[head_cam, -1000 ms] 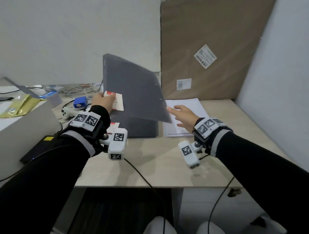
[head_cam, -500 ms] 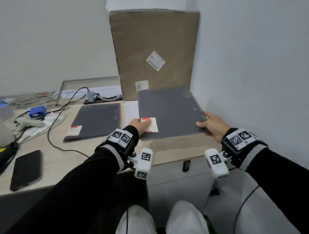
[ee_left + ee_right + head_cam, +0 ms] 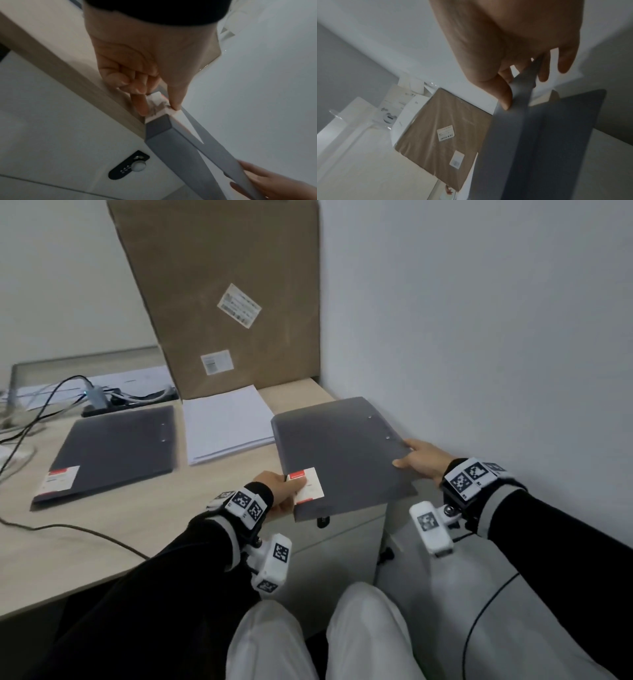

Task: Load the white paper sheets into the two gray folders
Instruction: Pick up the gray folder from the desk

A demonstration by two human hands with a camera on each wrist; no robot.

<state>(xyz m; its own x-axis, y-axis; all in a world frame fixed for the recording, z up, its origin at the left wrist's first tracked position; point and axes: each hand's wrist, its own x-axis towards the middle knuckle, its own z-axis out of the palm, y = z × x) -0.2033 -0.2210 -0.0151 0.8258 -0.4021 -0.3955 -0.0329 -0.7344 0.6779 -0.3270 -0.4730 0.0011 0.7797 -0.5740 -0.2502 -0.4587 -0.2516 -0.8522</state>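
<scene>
Over the desk (image 3: 144,529) corner, both hands' fingers pinch one closed gray folder (image 3: 342,453) by its edges.

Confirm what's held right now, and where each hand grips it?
A gray folder: left hand pinches its labelled near-left corner, right hand grips its right edge.

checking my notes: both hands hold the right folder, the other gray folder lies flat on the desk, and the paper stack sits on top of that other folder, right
Not quite. The paper stack lies on the bare desk between the two folders, not on the other gray folder. The head view shows it. The rest holds: left hand and right hand both hold the right folder.
</scene>
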